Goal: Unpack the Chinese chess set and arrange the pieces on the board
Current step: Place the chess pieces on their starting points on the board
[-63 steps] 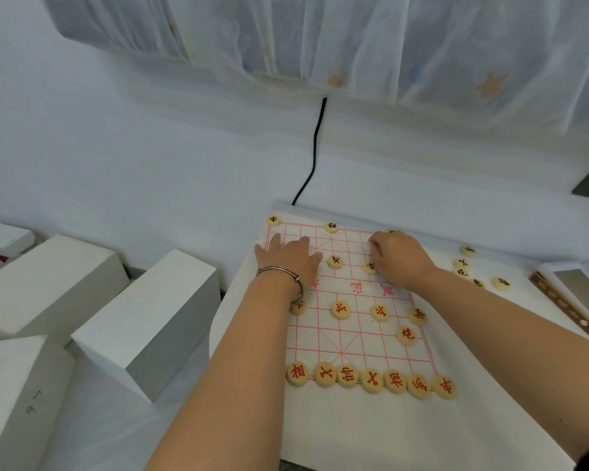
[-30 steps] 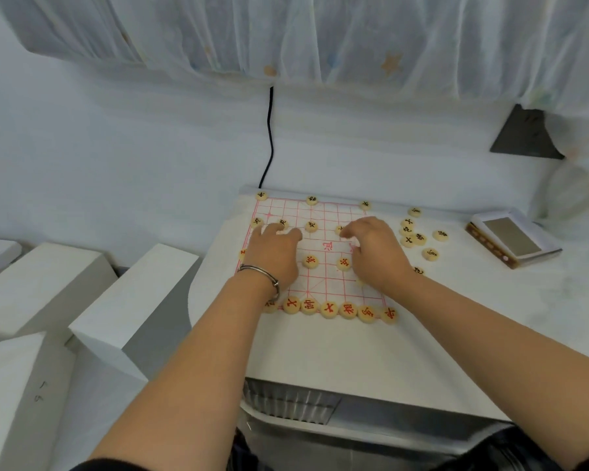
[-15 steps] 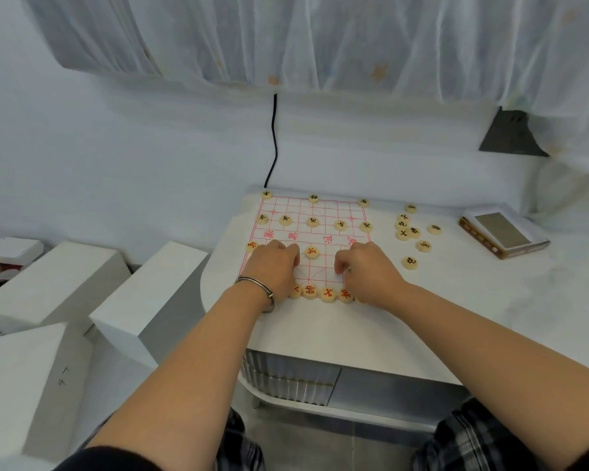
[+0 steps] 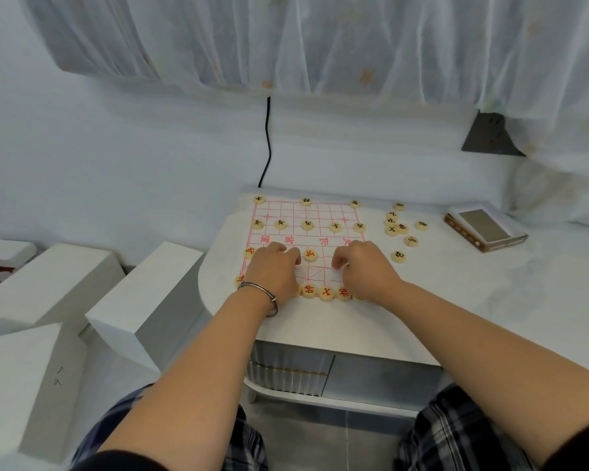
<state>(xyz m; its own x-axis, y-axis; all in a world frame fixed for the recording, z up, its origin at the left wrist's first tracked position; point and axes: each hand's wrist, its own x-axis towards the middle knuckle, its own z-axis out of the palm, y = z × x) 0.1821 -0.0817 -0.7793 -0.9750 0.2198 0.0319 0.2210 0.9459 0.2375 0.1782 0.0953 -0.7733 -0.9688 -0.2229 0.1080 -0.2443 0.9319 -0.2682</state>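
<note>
Drawn back, left hand and right hand fingers flank red piece.

Red 帅 stands on the general piece in the near row, 士 on the advisor piece, 相 on the elephant piece. The soldier piece carries 兵. The red characters across the middle of the board are not clear.

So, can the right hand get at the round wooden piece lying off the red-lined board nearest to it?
Probably yes: that round wooden piece lies close beside the right hand, with nothing between them.
</note>
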